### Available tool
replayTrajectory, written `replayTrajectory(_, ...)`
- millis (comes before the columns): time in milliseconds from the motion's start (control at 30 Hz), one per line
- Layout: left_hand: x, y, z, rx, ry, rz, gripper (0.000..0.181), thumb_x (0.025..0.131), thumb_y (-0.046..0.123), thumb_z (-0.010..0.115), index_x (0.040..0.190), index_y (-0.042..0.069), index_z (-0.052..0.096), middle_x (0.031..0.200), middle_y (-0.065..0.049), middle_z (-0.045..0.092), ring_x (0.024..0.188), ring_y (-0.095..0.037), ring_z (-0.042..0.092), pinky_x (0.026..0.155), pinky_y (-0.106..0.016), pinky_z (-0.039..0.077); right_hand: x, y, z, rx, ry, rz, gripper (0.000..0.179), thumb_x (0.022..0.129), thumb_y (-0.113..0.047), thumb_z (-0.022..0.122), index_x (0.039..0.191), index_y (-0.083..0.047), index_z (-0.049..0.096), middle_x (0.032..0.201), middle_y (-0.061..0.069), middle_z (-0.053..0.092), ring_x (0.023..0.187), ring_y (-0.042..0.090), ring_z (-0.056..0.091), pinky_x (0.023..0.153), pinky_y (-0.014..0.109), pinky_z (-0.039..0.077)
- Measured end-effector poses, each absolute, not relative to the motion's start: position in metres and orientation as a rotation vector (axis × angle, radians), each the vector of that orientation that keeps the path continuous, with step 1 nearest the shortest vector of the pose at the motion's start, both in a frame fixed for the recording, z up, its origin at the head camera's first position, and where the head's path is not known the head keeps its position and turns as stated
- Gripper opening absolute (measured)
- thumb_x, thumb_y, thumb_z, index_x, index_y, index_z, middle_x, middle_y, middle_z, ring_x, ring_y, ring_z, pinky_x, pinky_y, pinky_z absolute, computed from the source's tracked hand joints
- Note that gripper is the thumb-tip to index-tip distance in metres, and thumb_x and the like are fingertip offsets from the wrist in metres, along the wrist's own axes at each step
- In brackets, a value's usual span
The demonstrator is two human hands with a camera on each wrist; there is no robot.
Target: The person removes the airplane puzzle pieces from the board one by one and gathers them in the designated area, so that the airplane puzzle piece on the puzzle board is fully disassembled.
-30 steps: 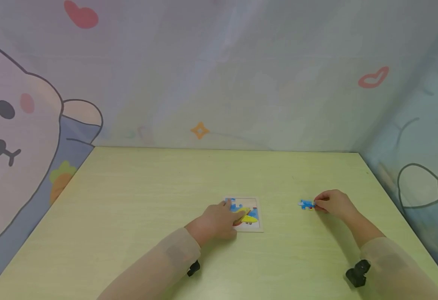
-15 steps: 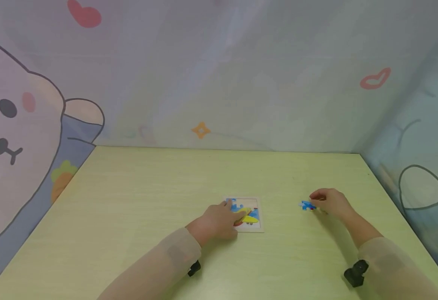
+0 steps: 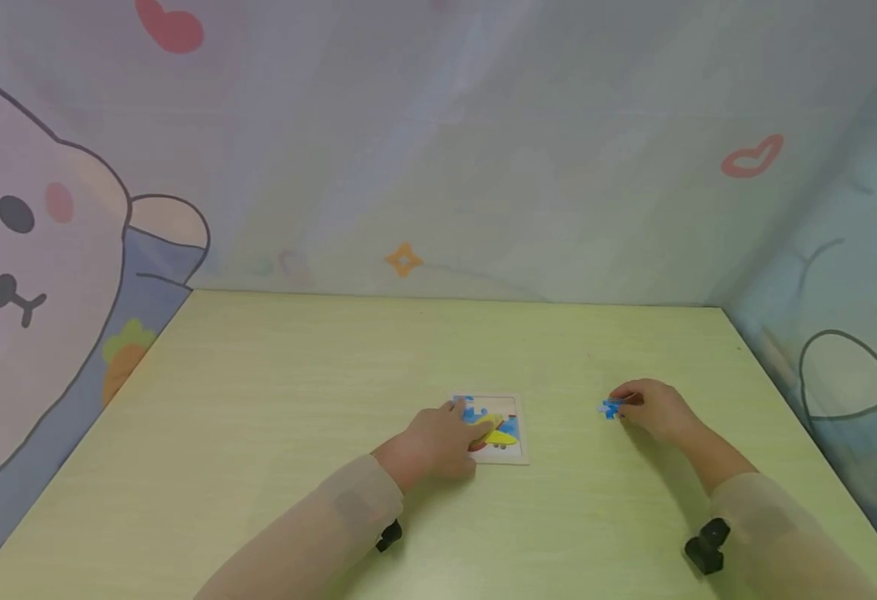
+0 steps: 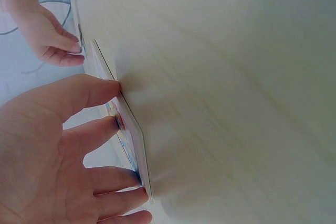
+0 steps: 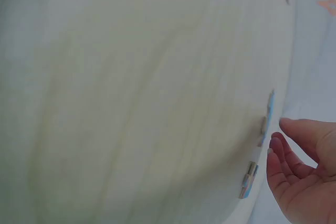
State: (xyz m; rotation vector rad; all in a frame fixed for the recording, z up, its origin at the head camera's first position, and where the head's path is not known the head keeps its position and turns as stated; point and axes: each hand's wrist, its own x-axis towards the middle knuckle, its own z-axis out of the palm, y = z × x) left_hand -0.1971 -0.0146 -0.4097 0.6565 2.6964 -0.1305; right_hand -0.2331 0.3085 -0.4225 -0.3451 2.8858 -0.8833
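A small framed jigsaw puzzle (image 3: 523, 454) with a yellow and blue picture lies on the table, partly filled. My left hand (image 3: 438, 442) rests over its left part. In the left wrist view the left thumb (image 4: 105, 92) touches the board's near edge while the other fingers reach over its face. To the right are loose blue puzzle pieces (image 3: 609, 408). My right hand (image 3: 659, 408) is close beside them, thumb and fingertips right at the pieces. The right wrist view shows a gap between thumb and fingers, with one piece (image 5: 249, 180) and another (image 5: 268, 119) lying just beyond.
The pale wooden table (image 3: 333, 358) ends at a cloth backdrop (image 3: 483, 167) with a printed bear and hearts. More printed cloth hangs along the right side. A black wrist camera (image 3: 707, 546) sits on the right sleeve, another at the left cuff.
My right hand has moved a little to the left, over the loose pieces, and now covers more of them. The left hand and the puzzle board stay in place.
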Motion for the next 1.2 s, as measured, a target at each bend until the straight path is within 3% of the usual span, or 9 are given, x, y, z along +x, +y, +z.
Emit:
replayTrajectory(167, -0.198, -0.014, -0.408, 0.661, 2.692, -0.142, 0.059, 0.087, 0.033, 0.053, 0.143, 0.04, 0.035, 0.15, -0.015, 0.025, 0.136, -0.029, 0.027, 0.085, -0.036, 0.043, -0.233, 0.313, -0.416, -0.237, 2.881, -1.023, 0.027, 0.095, -0.007, 0.052, 0.118, 0.006, 0.058, 0.114, 0.025, 0.057, 0.099, 0.038, 0.054, 0.076, 0.042, 0.048)
replayTrajectory(633, -0.197, -0.015, -0.408, 0.629, 2.684, -0.06, 0.06, 0.088, 0.028, 0.052, 0.143, 0.038, 0.034, 0.151, -0.016, 0.021, 0.137, -0.03, 0.024, 0.094, -0.042, 0.04, -0.236, 0.28, -0.414, -0.331, 2.693, -1.266, 0.031, 0.096, -0.011, 0.052, 0.121, 0.008, 0.056, 0.118, 0.025, 0.057, 0.105, 0.037, 0.055, 0.08, 0.04, 0.047)
replayTrajectory(867, -0.197, -0.015, -0.411, 0.563, 2.66, 0.083, 0.062, 0.085, 0.026, 0.056, 0.143, 0.039, 0.035, 0.152, -0.02, 0.013, 0.128, -0.034, 0.037, 0.089, -0.04, 0.04, -0.239, 0.252, -0.417, -0.372, 2.569, -1.379, 0.033, 0.094, -0.011, 0.055, 0.119, 0.01, 0.056, 0.118, 0.025, 0.057, 0.104, 0.036, 0.056, 0.086, 0.043, 0.047)
replayTrajectory(1200, -0.199, -0.016, -0.413, 0.52, 2.647, 0.087, 0.061, 0.086, 0.03, 0.056, 0.142, 0.042, 0.034, 0.152, -0.021, 0.012, 0.138, -0.035, 0.015, 0.098, -0.049, 0.035, -0.246, 0.214, -0.42, -0.404, 2.547, -1.362, 0.03, 0.093, -0.011, 0.057, 0.116, 0.007, 0.06, 0.115, 0.021, 0.061, 0.102, 0.032, 0.058, 0.083, 0.038, 0.049)
